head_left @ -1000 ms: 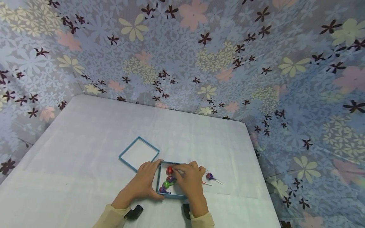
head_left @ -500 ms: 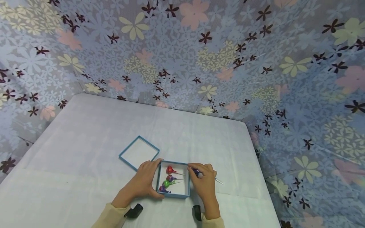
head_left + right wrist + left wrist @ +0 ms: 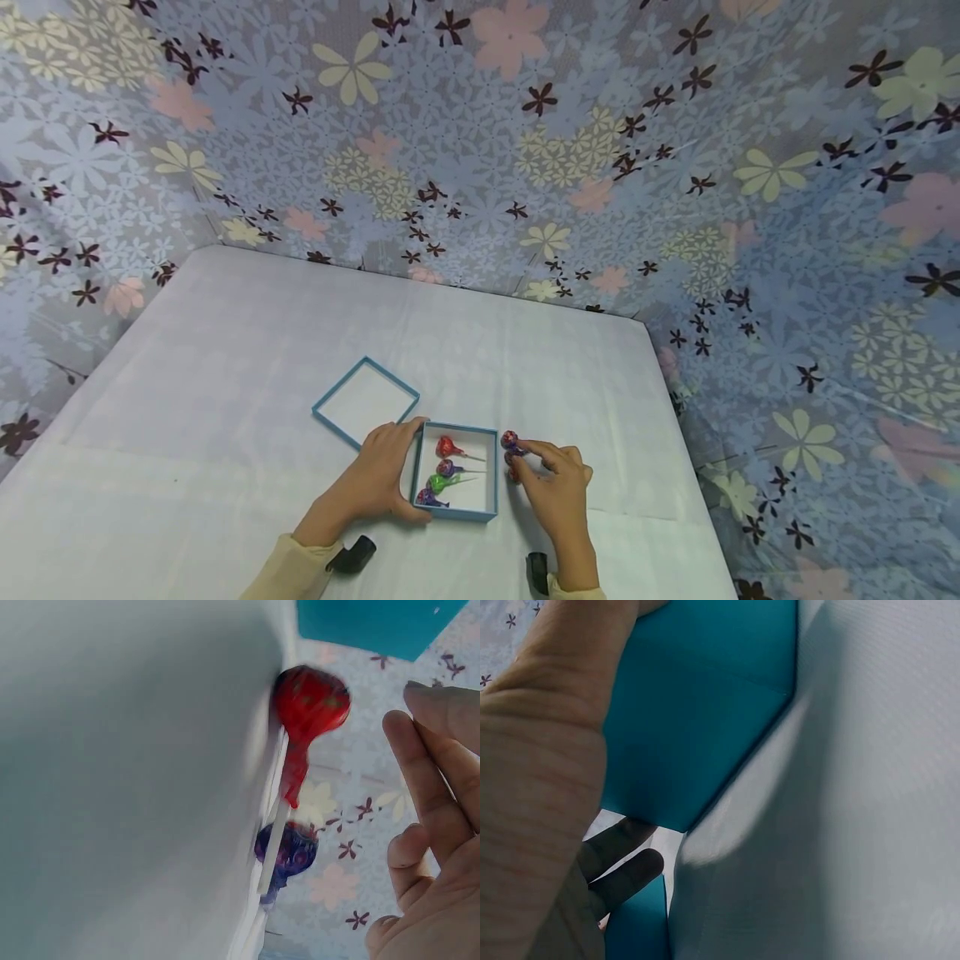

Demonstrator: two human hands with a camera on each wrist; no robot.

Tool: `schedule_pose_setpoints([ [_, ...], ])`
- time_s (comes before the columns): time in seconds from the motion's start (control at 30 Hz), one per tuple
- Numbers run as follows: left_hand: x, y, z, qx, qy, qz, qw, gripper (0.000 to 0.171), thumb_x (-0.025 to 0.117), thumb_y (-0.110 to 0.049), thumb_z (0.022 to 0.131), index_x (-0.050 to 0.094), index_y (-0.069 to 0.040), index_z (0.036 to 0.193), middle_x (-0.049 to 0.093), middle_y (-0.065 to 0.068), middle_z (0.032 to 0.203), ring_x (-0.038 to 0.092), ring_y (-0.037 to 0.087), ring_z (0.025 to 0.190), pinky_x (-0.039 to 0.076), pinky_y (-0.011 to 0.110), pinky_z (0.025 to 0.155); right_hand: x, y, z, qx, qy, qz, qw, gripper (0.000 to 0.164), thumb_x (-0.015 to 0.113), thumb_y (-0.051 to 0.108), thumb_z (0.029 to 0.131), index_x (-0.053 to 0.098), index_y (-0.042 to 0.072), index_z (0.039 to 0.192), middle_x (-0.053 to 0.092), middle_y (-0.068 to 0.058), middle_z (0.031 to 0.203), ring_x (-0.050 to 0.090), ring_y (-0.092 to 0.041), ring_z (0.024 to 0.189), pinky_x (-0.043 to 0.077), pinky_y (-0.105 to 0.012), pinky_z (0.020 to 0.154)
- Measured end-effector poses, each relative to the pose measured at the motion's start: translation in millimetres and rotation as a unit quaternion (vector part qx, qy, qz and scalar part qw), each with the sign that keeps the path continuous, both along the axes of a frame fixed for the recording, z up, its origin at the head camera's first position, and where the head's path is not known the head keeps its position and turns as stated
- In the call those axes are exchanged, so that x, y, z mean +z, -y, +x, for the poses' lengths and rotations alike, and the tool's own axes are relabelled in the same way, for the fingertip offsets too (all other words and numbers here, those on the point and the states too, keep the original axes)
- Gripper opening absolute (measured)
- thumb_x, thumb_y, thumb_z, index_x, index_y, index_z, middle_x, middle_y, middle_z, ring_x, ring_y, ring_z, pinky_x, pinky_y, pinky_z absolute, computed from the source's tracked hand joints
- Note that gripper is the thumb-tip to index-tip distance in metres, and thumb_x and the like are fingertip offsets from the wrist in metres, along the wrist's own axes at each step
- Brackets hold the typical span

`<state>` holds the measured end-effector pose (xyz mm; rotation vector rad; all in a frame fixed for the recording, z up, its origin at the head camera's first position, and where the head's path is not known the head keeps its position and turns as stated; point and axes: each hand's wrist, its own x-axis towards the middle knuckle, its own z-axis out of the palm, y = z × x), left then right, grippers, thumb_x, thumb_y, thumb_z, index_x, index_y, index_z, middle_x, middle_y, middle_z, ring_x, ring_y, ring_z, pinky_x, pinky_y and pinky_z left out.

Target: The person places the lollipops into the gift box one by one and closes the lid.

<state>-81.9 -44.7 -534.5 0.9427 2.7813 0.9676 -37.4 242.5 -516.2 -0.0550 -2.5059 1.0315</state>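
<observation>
An open blue-edged box (image 3: pixel 461 514) lies on the white table. My left hand (image 3: pixel 372 479) spans its left side and grips it, thumb at the near corner, fingers at the far corner. Inside lie a red lollipop (image 3: pixel 446 447), a green lollipop (image 3: pixel 437 483) and purple ones. Right of the box, my right hand (image 3: pixel 557 483) reaches down among more wrapped lollipops (image 3: pixel 510 437). In the right wrist view, its thumb and index finger are extended close together, with nothing visible between them. A red lollipop (image 3: pixel 309 703) and a purple lollipop (image 3: pixel 291 851) lie below those fingers.
A blue-rimmed square lid (image 3: pixel 339 385) lies beyond the left hand, turned at an angle to the box. Floral cloth (image 3: pixel 480 167) hangs behind and beside the white table (image 3: pixel 285 317). Black wrist straps (image 3: pixel 354 556) sit near both sleeves.
My right hand has left the red lollipop inside the box and moved right, past the box's right wall, to the lollipops outside. My left hand and the box have stayed in place.
</observation>
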Motion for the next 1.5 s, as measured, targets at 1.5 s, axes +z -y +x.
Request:
schedule_pose_setpoints([
  [1.5, 1.2, 0.9, 0.8, -0.001, 0.006, 0.001, 1.0000, 0.137, 0.090, -0.067, 0.052, 0.027, 0.000, 0.155, 0.049, 0.015, 0.145, 0.045, 0.032, 0.128, 0.030, 0.058, 0.114, -1.1, -13.8, 17.7, -0.025, 0.130, 0.088, 0.987, 0.024, 0.090, 0.020, 0.074, 0.081, 0.026, 0.095, 0.076, 0.013, 0.089, 0.051, -0.014, 0.085, 0.022, -0.045, 0.079],
])
